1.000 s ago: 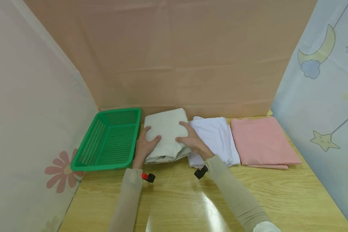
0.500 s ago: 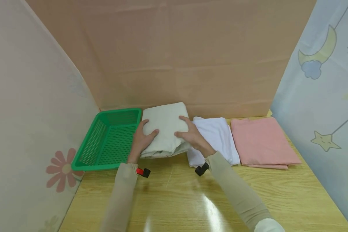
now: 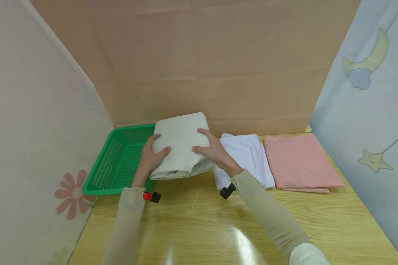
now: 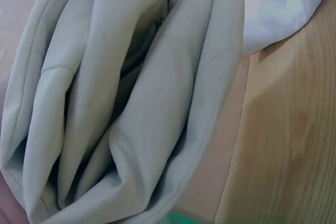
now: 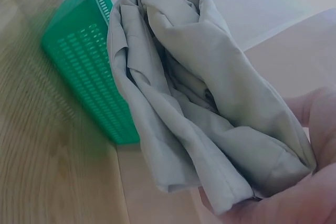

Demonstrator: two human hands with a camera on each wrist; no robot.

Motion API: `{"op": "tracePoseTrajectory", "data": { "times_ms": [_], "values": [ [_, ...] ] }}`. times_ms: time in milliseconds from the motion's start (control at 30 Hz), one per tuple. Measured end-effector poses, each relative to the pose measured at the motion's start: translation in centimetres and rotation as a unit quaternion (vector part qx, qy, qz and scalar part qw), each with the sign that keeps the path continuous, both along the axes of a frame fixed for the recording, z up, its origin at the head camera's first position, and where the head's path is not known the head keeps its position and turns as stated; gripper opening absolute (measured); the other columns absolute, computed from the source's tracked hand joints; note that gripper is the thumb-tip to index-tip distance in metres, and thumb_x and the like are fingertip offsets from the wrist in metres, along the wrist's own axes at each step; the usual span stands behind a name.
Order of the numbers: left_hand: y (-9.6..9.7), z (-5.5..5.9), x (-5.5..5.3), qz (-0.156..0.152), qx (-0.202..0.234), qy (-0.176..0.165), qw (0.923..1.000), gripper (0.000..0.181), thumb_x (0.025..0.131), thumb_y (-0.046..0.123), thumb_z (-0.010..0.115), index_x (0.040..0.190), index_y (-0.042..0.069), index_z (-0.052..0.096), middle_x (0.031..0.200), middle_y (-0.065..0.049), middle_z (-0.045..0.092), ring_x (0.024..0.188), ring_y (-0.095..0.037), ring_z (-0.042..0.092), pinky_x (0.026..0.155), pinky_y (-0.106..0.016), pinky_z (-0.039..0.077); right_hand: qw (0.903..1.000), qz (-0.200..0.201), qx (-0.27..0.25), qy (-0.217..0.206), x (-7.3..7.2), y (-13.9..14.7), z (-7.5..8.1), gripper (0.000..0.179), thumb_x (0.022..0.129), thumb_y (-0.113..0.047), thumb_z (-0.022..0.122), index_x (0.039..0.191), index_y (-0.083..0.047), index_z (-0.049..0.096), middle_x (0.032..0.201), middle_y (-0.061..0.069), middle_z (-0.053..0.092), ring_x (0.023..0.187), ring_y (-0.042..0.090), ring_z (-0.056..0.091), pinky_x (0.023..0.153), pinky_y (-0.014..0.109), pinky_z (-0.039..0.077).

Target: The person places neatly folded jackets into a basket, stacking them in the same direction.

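Note:
A thick folded off-white cloth (image 3: pixel 180 136) is held between both hands, its upper face tilted toward the head camera. My left hand (image 3: pixel 148 160) grips its left side and my right hand (image 3: pixel 217 151) its right side, thumbs lying over the top face. Layered folds of the cloth (image 4: pixel 157 93) fill the left wrist view. In the right wrist view, the cloth (image 5: pixel 210 77) hangs off the table beside the green basket (image 5: pixel 94 77). From the head view, the left hand and cloth cover the right part of the basket (image 3: pixel 103 191).
Right of the hands, a folded white cloth (image 3: pixel 248 158) lies on the wooden table (image 3: pixel 199 228). Beside it is a folded pink cloth (image 3: pixel 302 162). A tan backdrop (image 3: pixel 199 66) rises behind, and patterned sheets flank the table.
Both hands have lifted the off-white cloth and carried it left, so it now overlaps the basket's right side in view. The basket and the other cloths have stayed put.

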State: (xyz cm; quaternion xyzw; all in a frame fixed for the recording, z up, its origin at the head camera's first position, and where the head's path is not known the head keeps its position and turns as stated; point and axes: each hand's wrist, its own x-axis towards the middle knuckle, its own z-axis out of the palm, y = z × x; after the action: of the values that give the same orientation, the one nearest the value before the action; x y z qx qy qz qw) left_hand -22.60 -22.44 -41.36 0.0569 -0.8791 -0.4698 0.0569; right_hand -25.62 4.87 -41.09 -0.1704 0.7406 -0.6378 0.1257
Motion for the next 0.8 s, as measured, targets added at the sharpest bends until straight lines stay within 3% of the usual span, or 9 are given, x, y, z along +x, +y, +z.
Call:
{"op": "tracePoseTrajectory", "data": {
  "times_ms": [100,300,467,667,800],
  "values": [
    [-0.7,0.5,0.2,0.000,-0.001,-0.003,1.0000,0.076,0.098,0.036,0.076,0.163,0.019,0.041,0.174,-0.017,0.029,0.158,-0.042,0.031,0.125,-0.064,0.030,0.9999,0.002,-0.009,-0.008,0.0,-0.3,0.5,0.076,0.097,-0.025,0.078,0.163,-0.028,0.042,0.177,0.002,0.021,0.164,0.030,0.014,0.125,0.065,0.027],
    [-2.4,1.0,0.6,-0.001,-0.005,-0.001,1.0000,0.076,0.098,0.034,0.075,0.164,0.020,0.040,0.174,-0.018,0.028,0.158,-0.043,0.030,0.125,-0.064,0.029,0.9989,0.011,-0.032,-0.033,-0.1,-1.2,1.0,0.063,0.101,-0.027,0.073,0.159,-0.027,0.049,0.176,0.004,0.023,0.156,0.034,0.033,0.123,0.059,0.034],
    [-3.6,1.5,1.2,-0.004,0.005,0.004,1.0000,0.075,0.098,0.031,0.076,0.163,0.019,0.042,0.174,-0.019,0.028,0.156,-0.043,0.031,0.125,-0.064,0.030,0.9985,0.026,-0.042,-0.024,-0.1,-2.1,1.1,0.061,0.101,-0.023,0.071,0.159,-0.024,0.050,0.177,0.003,0.022,0.157,0.033,0.031,0.123,0.057,0.034],
    [-5.1,2.0,1.5,-0.020,0.022,0.015,0.9994,0.074,0.099,0.030,0.075,0.164,0.019,0.042,0.172,-0.019,0.032,0.151,-0.043,0.038,0.120,-0.062,0.036,0.9987,0.032,-0.036,-0.017,-0.2,-3.0,1.3,0.062,0.101,-0.021,0.071,0.159,-0.025,0.050,0.170,0.005,0.033,0.132,0.031,0.055,0.110,0.049,0.044],
    [-6.0,2.3,1.7,-0.025,0.047,0.003,0.9986,0.073,0.100,0.030,0.074,0.165,0.021,0.042,0.170,-0.021,0.035,0.141,-0.044,0.046,0.110,-0.060,0.044,0.9992,0.027,-0.027,-0.008,-0.2,-3.6,1.6,0.063,0.100,-0.022,0.072,0.159,-0.027,0.050,0.165,0.005,0.040,0.121,0.027,0.057,0.101,0.042,0.048]
  ]
}}
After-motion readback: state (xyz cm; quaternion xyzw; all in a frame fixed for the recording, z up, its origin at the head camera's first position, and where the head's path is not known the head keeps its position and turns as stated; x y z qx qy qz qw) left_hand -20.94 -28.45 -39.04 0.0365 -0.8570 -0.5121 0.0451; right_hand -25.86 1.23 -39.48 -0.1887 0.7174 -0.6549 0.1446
